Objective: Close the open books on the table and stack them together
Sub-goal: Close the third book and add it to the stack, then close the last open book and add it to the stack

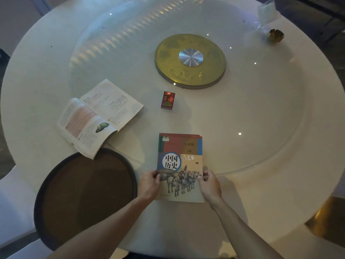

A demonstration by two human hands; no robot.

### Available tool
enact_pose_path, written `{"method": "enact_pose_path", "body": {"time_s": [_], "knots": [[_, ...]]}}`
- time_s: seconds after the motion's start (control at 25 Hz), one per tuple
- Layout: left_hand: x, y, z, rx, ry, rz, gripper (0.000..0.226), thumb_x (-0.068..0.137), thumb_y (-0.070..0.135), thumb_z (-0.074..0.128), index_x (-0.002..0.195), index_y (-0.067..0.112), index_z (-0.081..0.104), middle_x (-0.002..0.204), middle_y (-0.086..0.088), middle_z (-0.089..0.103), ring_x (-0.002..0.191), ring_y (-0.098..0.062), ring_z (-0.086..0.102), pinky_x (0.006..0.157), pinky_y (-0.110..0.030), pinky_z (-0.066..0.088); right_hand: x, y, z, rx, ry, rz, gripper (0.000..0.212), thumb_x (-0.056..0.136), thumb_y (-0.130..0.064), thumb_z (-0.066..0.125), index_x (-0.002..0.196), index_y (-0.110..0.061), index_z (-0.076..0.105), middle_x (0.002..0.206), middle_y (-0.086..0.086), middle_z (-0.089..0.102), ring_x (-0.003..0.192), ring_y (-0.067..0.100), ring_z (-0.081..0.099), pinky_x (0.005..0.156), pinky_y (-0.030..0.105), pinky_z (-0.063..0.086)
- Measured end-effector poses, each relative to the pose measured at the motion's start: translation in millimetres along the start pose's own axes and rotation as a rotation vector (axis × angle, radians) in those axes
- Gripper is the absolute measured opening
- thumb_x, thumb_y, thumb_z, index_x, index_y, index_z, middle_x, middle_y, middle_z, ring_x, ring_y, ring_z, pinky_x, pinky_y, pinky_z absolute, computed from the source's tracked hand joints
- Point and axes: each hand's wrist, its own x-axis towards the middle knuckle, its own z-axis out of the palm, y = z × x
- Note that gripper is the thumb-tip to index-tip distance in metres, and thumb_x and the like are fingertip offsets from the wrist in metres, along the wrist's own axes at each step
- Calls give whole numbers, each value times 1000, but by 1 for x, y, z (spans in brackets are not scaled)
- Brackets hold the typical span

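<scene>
A closed history textbook (180,161) lies flat in the lower centre of the frame on the round white table (261,193), its cover up with horses drawn on it; a second red cover edge shows just past its top edge, so it appears to rest on another closed book, though how many lie beneath cannot be told. The left hand (149,185) grips the book's lower left edge, thumb on the cover and fingers curled under the side. The right hand (210,186) pinches the lower right edge the same way. Up and to the left, well apart, an open textbook (99,118) lies pages up, its near corner overhanging a dark round tray (40,193) at lower left. A red cigarette pack (168,100) lies between the books, near centre frame, below the gold lazy-Susan hub (190,61).
</scene>
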Motion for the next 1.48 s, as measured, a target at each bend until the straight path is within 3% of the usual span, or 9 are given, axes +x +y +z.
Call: {"method": "enact_pose_path", "body": {"time_s": [0.44, 0.56, 0.64, 0.8, 1.04, 1.12, 1.16, 1.24, 1.48], "knots": [[56, 57, -13, -89, -33, -71, 29, 93, 14, 55, 113, 15, 75, 98, -6, 77, 85, -23, 71, 68, -33, 57, 53, -53, -16, 31, 39, -12, 15, 97, -27, 59, 110, -22, 63, 109, 3, 72, 98, 27, 70, 88, 50, 59], [69, 70, -16, -153, -35, -110, 30, 91, 12, 56, 115, 15, 75, 96, -6, 76, 85, -24, 72, 69, -35, 60, 69, -69, -19, 6, 39, -22, 17, 97, -23, 57, 109, -17, 68, 104, 4, 73, 95, 27, 68, 84, 41, 57], [75, 73, -18, -186, -43, -153, 30, 90, 13, 57, 114, 15, 74, 95, -6, 76, 86, -25, 73, 76, -40, 63, 75, -70, -19, -50, 24, -39, 20, 96, -21, 55, 99, -11, 72, 96, 12, 73, 84, 26, 63, 72, 35, 48], [79, 71, -19, -181, -80, -166, 28, 92, 13, 56, 114, 14, 74, 99, -6, 77, 85, -22, 73, 63, -30, 56, 83, -66, -8, -164, 25, -23, 26, 93, -17, 50, 68, -14, 59, 85, 14, 58, 76, 24, 49, 54, 29, 32], [82, 69, -24, -165, -125, -140, 30, 88, 22, 60, 114, 16, 72, 98, -1, 78, 87, -21, 73, 79, -43, 63, 80, -78, -6, -154, 30, 11, 29, 90, -25, 51, 64, -13, 52, 70, 9, 52, 65, 23, 45, 56, 31, 31], [83, 69, -34, -202, -141, -126, 36, 92, 24, 61, 124, 11, 67, 105, -3, 75, 90, -18, 70, 75, -40, 61, 78, -96, -9, -207, 70, 2, 24, 91, -34, 49, 82, -15, 61, 87, 10, 56, 83, 26, 54, 68, 34, 43], [83, 69, -43, -218, -122, -124, 41, 93, 26, 62, 131, 10, 61, 112, -5, 72, 93, -17, 66, 73, -35, 57, 77, -111, -8, -247, 114, -43, 29, 93, -32, 49, 105, -13, 66, 106, 12, 58, 103, 29, 56, 82, 38, 49], [87, 66, -68, -243, -22, -106, 51, 95, 31, 64, 140, 10, 55, 125, -8, 67, 102, -15, 60, 77, -28, 49, 73, -149, 0, -228, 172, -173, 47, 98, -25, 51, 142, -10, 54, 135, 14, 50, 130, 30, 47, 106, 43, 45], [115, 41, -175, -362, 295, -91, 46, 87, 38, 69, 125, 13, 68, 115, -6, 74, 97, -17, 70, 89, -35, 57, 78, -279, 56, -266, -74, -515, 45, 97, -24, 60, 139, -6, 60, 136, 18, 57, 125, 31, 58, 106, 34, 42]]}}
